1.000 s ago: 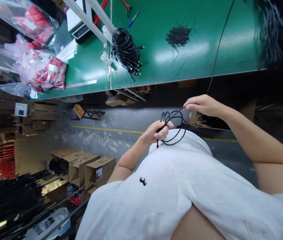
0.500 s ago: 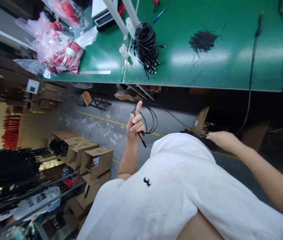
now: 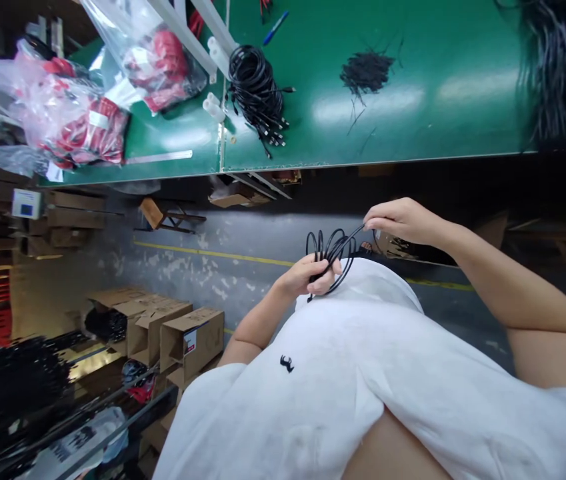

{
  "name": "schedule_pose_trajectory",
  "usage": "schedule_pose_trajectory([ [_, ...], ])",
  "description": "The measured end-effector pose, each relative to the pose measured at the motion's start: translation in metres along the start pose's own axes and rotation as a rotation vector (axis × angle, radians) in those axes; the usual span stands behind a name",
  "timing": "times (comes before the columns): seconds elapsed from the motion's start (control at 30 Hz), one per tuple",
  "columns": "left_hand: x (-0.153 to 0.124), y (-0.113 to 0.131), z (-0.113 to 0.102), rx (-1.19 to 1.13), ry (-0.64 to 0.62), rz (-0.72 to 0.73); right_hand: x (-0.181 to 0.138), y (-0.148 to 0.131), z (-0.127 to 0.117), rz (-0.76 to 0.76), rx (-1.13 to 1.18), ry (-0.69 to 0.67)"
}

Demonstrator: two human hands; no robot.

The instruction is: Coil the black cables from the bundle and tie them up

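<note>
on the green table (image 3: 437,113), at its left end, clear plastic bags (image 3: 87,127) lie packed with red cables, and one more such bag (image 3: 163,53) sits just behind them. beside these, on the bare table, rests a bundle of black cables (image 3: 255,83) with its plugs fanned out, then a small heap of thin black ties (image 3: 367,70) and a blue pen (image 3: 275,18) near the far edge. down on the floor at the left stand several cardboard boxes (image 3: 193,337) with flaps up; one box (image 3: 107,323) holds something dark and coiled, while what the others hold cannot be told

below the table edge, in front of the white shirt (image 3: 363,373), the left hand (image 3: 310,277) has its grip pressed together around a coiled black cable (image 3: 335,253), fingers wrapped over the gathered loops, which fan out above the fist. the right hand (image 3: 403,220), up and to the right, pinches a strand of the same cable between thumb and fingertips, the strand running taut down to the coil. both hands are near each other and well clear of the table
</note>
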State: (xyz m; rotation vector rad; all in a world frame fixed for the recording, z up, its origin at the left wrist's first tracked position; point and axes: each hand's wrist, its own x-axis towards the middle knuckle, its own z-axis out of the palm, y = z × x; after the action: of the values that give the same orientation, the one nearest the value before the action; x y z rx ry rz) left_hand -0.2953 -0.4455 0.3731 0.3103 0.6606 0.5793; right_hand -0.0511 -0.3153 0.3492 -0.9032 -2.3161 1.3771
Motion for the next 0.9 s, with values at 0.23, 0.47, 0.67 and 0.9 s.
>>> schedule_pose_trajectory([
  [0.23,-0.033,0.016,-0.015,-0.278,0.405,0.446,-0.062,0.132,0.016,0.261,-0.093,0.112],
  [0.47,-0.037,0.045,-0.025,-0.057,0.506,0.478,-0.096,0.051,0.046,0.012,-0.216,-0.084],
  [0.67,0.004,0.012,-0.018,0.165,0.266,0.114,-0.036,-0.048,0.019,-0.158,0.016,0.002],
  [0.9,-0.009,0.005,0.000,0.031,0.053,0.003,0.000,0.008,0.007,0.079,0.072,-0.041],
])
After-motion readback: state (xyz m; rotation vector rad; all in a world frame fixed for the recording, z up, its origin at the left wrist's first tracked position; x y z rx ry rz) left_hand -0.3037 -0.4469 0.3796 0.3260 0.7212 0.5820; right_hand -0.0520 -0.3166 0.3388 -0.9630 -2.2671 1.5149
